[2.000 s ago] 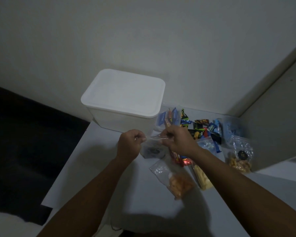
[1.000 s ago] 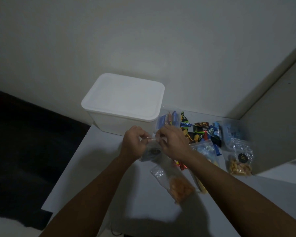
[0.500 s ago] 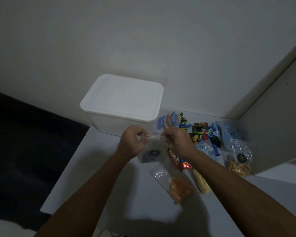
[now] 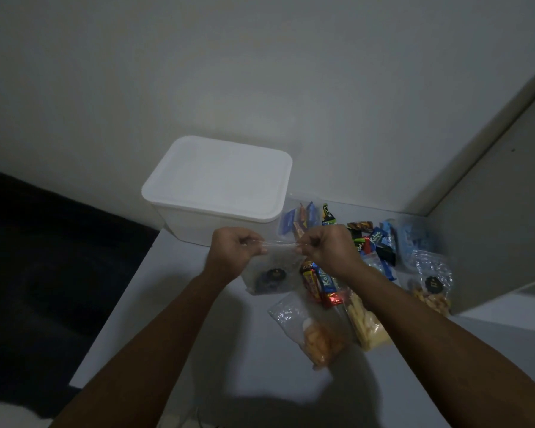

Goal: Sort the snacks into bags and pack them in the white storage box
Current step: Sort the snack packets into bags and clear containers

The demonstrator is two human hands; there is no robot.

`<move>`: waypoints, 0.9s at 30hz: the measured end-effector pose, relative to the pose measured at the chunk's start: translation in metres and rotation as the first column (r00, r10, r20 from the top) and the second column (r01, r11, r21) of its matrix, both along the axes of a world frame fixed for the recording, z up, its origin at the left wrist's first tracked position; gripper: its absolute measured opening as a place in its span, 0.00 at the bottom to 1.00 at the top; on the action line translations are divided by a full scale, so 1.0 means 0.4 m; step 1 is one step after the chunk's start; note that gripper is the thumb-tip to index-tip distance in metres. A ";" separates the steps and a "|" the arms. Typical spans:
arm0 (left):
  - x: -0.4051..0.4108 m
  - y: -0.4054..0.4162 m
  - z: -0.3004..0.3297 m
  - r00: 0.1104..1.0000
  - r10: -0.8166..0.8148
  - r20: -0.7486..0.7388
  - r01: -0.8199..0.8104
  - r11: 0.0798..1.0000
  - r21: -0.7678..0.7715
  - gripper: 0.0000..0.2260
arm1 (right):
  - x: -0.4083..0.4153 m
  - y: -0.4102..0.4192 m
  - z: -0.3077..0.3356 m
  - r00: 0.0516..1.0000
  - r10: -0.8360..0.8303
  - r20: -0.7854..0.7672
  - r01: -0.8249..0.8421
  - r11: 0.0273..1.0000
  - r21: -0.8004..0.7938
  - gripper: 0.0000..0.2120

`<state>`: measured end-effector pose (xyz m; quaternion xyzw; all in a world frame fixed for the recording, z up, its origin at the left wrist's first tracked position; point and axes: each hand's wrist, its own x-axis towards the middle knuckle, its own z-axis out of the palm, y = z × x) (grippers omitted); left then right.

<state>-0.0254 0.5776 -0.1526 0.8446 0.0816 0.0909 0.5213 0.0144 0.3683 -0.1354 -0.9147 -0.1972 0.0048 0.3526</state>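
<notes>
My left hand (image 4: 233, 251) and my right hand (image 4: 326, 248) each pinch one end of the top strip of a clear zip bag (image 4: 271, 274) that hangs between them above the white table (image 4: 179, 319). The bag has a round black label and dark pieces at its bottom. Behind the hands stands the white storage box (image 4: 220, 186) with its lid on. Loose wrapped snacks (image 4: 372, 240) lie to the right of the box, partly hidden by my right hand.
More clear bags lie on the table: one with orange pieces (image 4: 317, 335), one with pale yellow pieces (image 4: 366, 324), one with a black label (image 4: 431, 284) by the right wall (image 4: 488, 230). A few wrapped bars (image 4: 317, 281) lie under my right wrist. A dark floor lies left of the table.
My hands closed together over the bag's top a second ago, then drew apart along the strip. The view shifted slightly; the box and the other bags stayed put.
</notes>
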 end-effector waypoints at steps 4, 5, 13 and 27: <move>-0.003 -0.003 0.009 0.999 0.031 0.043 -0.032 0.999 0.018 0.06 | 0.004 -0.003 0.005 1.000 -0.013 -0.023 0.013 1.000 0.000 0.03; -0.003 -0.004 0.010 0.998 0.041 0.047 -0.042 0.999 0.019 0.06 | 0.004 -0.003 0.007 0.999 -0.012 -0.032 0.012 1.000 0.000 0.03; -0.017 -0.025 0.013 0.957 0.263 0.119 -0.273 0.959 0.078 0.25 | -0.011 0.004 -0.001 0.999 -0.035 0.000 0.035 0.999 0.033 0.04; -0.020 -0.081 0.029 0.892 0.037 -0.450 -0.324 0.746 -0.582 0.08 | -0.038 0.014 -0.029 0.997 -0.026 0.068 0.023 0.998 0.050 0.04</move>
